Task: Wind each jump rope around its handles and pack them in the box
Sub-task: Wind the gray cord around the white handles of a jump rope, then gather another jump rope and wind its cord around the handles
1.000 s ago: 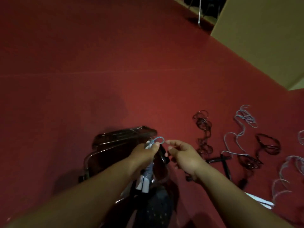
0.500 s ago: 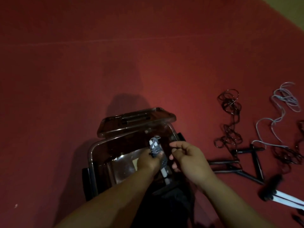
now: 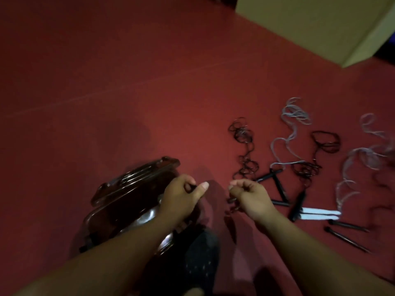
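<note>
One head-worn wide-angle view looks forward and steeply down at the red floor (image 3: 106, 92). It sits close above both forearms, which enter from 6 o'clock. The box (image 3: 119, 201) lies near, at 7 o'clock, and the ropes (image 3: 299, 159) spread toward 3 o'clock. A pale wall (image 3: 310, 24) cuts the corner at 1 o'clock.

Box (image 3: 119, 212): inside mostly hidden behind left forearm (image 3: 119, 248); contents not discernible.
Left hand (image 3: 180, 196): fingers curled under, whether holding anything unclear.
Right hand (image 3: 250, 196): dark blurred cord (image 3: 232, 200) beneath it, grip uncertain.
Pale rope (image 3: 363, 159): smeared by blur, cut off at right edge.
Dark handles (image 3: 346, 238): blurred.
</note>
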Motion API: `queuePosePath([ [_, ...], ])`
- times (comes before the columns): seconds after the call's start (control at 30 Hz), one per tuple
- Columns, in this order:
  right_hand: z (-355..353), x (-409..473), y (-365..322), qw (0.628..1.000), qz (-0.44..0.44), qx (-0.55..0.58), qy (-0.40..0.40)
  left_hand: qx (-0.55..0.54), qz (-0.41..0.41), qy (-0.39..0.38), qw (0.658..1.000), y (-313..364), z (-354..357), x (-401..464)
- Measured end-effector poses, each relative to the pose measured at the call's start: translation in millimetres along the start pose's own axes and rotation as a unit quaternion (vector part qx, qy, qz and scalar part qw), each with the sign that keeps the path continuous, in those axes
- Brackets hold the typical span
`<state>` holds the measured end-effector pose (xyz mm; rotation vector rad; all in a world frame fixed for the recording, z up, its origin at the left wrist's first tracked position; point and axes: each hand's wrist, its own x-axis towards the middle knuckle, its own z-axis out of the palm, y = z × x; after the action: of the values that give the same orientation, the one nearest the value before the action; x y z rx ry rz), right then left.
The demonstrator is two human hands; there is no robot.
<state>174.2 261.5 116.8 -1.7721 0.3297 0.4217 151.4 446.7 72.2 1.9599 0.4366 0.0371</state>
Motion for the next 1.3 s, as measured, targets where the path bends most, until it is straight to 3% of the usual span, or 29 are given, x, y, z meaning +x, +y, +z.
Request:
queuePosePath([
  [0.13, -86.0, -37.8, -19.7, 0.994, -0.052, -0.005, 0.093, 0.011, 0.107, -0.158, 0.982, 95.5, 36.2, -1.0],
  [0.23, -146.9, -70.2, -25.1, 0.987, -0.075, -0.024, 0.141, 0.149, 0.194, -0.268, 0.932, 166.7, 72.3, -8.1],
  [0.37, -226.5, -121.5, -10.7, 0.97, -0.074, -0.015, 0.23, 0.334, 0.327, -0.386, 0.795, 258.6, 125.6, -43.3],
  [0.47, -290.7, -169.9, 29.3, 0.946, -0.033, 0.004, 0.322, 0.424, 0.434, -0.434, 0.665, 312.6, 181.7, -99.0],
  [0.57, -329.2, -208.0, 80.6, 0.921, 0.03, 0.043, 0.387, 0.435, 0.47, -0.465, 0.611, 320.1, 231.4, -144.6],
  [0.63, -343.8, -232.0, 118.5, 0.898, 0.078, 0.074, 0.427, 0.421, 0.454, -0.481, 0.62, 301.6, 268.3, -171.7],
  [0.77, -351.7, -254.1, 192.0, 0.864, 0.149, 0.125, 0.464, 0.366, 0.348, -0.509, 0.697, 226.5, 325.5, -208.9],
  [0.87, -348.2, -245.2, 237.9, 0.852, 0.188, 0.141, 0.468, 0.371, 0.277, -0.525, 0.714, 157.1, 348.7, -223.4],
  [0.97, -340.8, -226.4, 279.6, 0.845, 0.222, 0.162, 0.458, 0.393, 0.244, -0.528, 0.712, 104.7, 364.3, -227.8],
  [1.17, -323.6, -187.1, 337.5, 0.832, 0.294, 0.201, 0.426, 0.41, 0.295, -0.488, 0.712, 70.3, 414.6, -226.3],
  [1.23, -323.5, -177.3, 354.8, 0.829, 0.307, 0.203, 0.422, 0.413, 0.34, -0.475, 0.698, 66.2, 438.2, -231.8],
  [1.3, -323.8, -176.2, 363.3, 0.821, 0.316, 0.215, 0.424, 0.419, 0.389, -0.484, 0.663, 62.7, 453.8, -241.3],
])
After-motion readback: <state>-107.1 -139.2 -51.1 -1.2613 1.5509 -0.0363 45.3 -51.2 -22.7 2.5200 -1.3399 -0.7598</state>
